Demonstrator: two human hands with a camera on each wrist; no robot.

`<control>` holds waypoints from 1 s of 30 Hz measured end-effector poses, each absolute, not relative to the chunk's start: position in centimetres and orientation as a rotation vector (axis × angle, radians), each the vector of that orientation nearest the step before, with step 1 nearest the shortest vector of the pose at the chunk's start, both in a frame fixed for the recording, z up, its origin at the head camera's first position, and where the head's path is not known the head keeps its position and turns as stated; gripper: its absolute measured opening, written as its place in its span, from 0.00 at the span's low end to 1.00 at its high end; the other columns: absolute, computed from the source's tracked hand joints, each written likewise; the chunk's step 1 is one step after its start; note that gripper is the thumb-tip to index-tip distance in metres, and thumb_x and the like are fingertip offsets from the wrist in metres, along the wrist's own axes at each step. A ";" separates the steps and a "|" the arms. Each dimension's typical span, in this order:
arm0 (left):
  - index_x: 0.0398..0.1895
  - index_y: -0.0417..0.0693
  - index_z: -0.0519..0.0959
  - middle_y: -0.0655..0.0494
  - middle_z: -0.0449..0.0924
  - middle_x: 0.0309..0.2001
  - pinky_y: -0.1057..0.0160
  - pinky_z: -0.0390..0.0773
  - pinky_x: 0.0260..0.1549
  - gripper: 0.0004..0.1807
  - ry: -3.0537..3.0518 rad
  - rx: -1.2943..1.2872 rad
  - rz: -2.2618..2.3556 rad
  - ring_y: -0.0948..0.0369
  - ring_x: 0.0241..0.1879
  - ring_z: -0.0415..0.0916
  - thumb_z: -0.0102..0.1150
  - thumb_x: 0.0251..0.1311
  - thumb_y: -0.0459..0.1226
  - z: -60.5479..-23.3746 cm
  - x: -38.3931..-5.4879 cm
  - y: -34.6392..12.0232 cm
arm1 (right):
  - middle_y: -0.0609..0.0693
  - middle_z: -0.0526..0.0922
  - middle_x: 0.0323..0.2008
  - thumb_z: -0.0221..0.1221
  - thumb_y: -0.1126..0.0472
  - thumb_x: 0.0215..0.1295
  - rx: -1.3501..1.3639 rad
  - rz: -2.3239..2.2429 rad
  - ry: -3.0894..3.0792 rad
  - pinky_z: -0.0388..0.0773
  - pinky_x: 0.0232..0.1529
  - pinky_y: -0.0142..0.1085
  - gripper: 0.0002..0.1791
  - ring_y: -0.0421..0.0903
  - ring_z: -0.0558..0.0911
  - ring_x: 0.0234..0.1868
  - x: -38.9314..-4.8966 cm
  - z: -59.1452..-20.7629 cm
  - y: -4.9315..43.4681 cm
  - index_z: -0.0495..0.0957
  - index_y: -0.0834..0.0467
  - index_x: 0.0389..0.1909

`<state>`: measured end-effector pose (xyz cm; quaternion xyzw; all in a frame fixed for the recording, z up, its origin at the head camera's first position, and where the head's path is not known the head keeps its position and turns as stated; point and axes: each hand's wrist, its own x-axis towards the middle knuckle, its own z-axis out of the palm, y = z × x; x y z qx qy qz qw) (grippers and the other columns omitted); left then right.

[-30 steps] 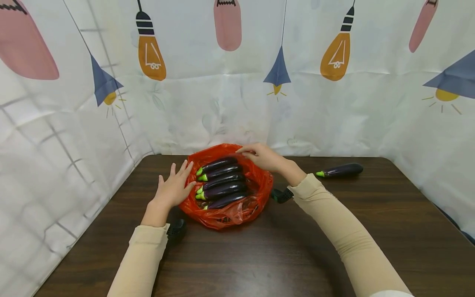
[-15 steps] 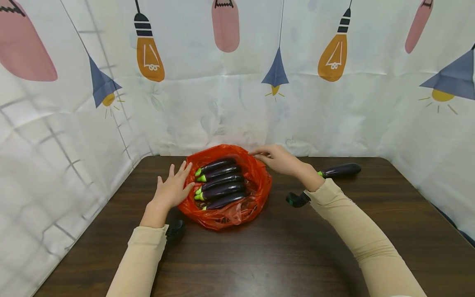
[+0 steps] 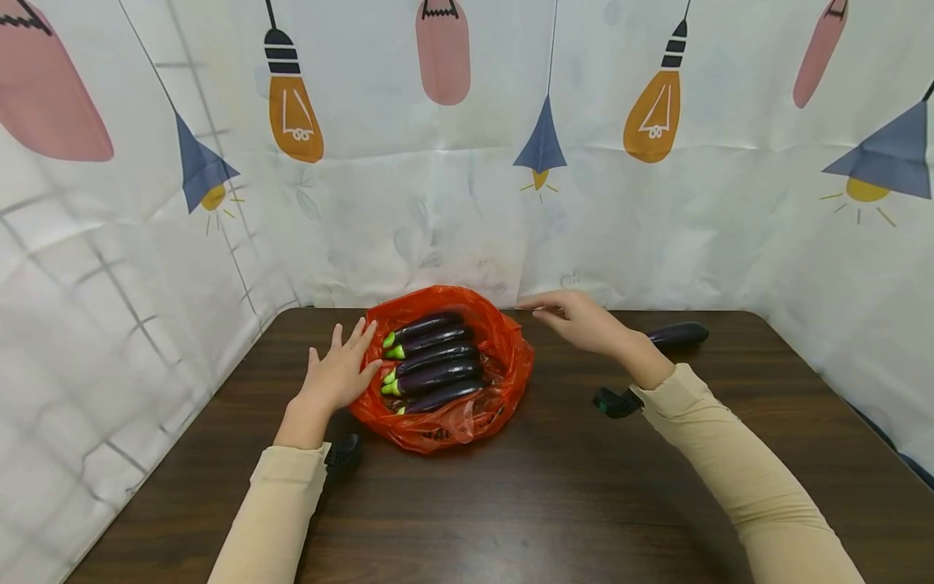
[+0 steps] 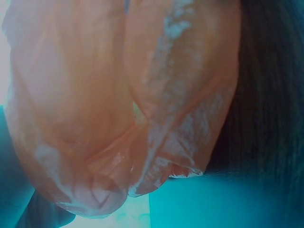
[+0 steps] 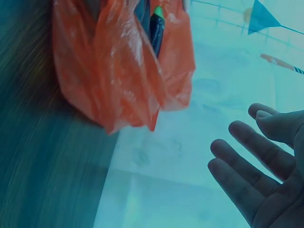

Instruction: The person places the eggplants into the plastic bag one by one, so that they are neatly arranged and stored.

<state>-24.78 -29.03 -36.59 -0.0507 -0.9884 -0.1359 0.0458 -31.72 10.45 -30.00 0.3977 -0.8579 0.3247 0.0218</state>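
Observation:
In the head view a red plastic bag lies open-mouthed on the table, with several dark purple eggplants side by side inside, green stems to the left. My left hand rests against the bag's left rim, fingers spread. Right of the bag my right hand is in the air, apart from it and holding nothing. One more eggplant lies at the right, partly hidden behind that hand. The bag also shows in the right wrist view, beyond the loosely extended fingers. Bag plastic fills most of the left wrist view.
The dark wooden table reaches back to a white printed curtain, which also runs along both sides. Dark wrist devices hang below the left and right wrists.
My right hand has moved right from over the bag's back rim, away from the bag, and now partly covers the lone eggplant. The left hand and the bag have stayed put.

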 end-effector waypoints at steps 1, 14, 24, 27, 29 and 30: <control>0.83 0.45 0.48 0.41 0.40 0.82 0.19 0.35 0.63 0.41 -3.019 -0.155 -0.414 0.34 0.78 0.33 0.54 0.76 0.46 -36.6 -24.8 -29.0 | 0.57 0.82 0.61 0.54 0.66 0.78 1.228 1.004 -2.663 0.80 0.56 0.51 0.18 0.55 0.81 0.59 -31.7 -30.0 10.7 0.81 0.59 0.64; 0.83 0.45 0.48 0.40 0.41 0.82 0.19 0.35 0.63 0.41 -3.022 -0.163 -0.419 0.33 0.78 0.33 0.53 0.76 0.46 -36.4 -24.7 -28.9 | 0.61 0.83 0.57 0.56 0.70 0.75 1.165 0.864 -2.633 0.81 0.55 0.53 0.16 0.57 0.84 0.54 -31.9 -31.0 14.7 0.81 0.64 0.60; 0.83 0.45 0.49 0.40 0.41 0.82 0.19 0.35 0.63 0.40 -3.020 -0.157 -0.417 0.33 0.78 0.33 0.53 0.76 0.46 -36.4 -24.6 -28.9 | 0.59 0.85 0.54 0.56 0.69 0.76 1.129 0.763 -2.633 0.81 0.51 0.53 0.17 0.56 0.84 0.52 -31.9 -32.1 17.8 0.81 0.63 0.61; 0.83 0.44 0.49 0.40 0.41 0.82 0.19 0.35 0.63 0.40 -3.018 -0.156 -0.420 0.33 0.78 0.33 0.53 0.76 0.46 -36.4 -24.7 -28.9 | 0.59 0.85 0.53 0.56 0.69 0.76 1.104 0.747 -2.657 0.82 0.48 0.52 0.17 0.56 0.84 0.50 -31.8 -32.4 18.6 0.81 0.63 0.61; 0.83 0.44 0.49 0.40 0.41 0.82 0.19 0.35 0.63 0.40 -3.016 -0.156 -0.422 0.33 0.78 0.33 0.53 0.76 0.46 -36.4 -24.7 -28.8 | 0.59 0.85 0.54 0.57 0.68 0.76 1.078 0.738 -2.680 0.82 0.48 0.52 0.17 0.56 0.84 0.50 -31.8 -32.5 19.1 0.81 0.63 0.62; 0.83 0.44 0.49 0.40 0.41 0.82 0.19 0.35 0.63 0.40 -3.017 -0.155 -0.421 0.33 0.78 0.33 0.53 0.76 0.46 -36.4 -24.7 -28.8 | 0.60 0.84 0.54 0.56 0.68 0.76 1.068 0.735 -2.691 0.81 0.48 0.53 0.17 0.57 0.84 0.51 -31.7 -32.6 19.3 0.80 0.63 0.62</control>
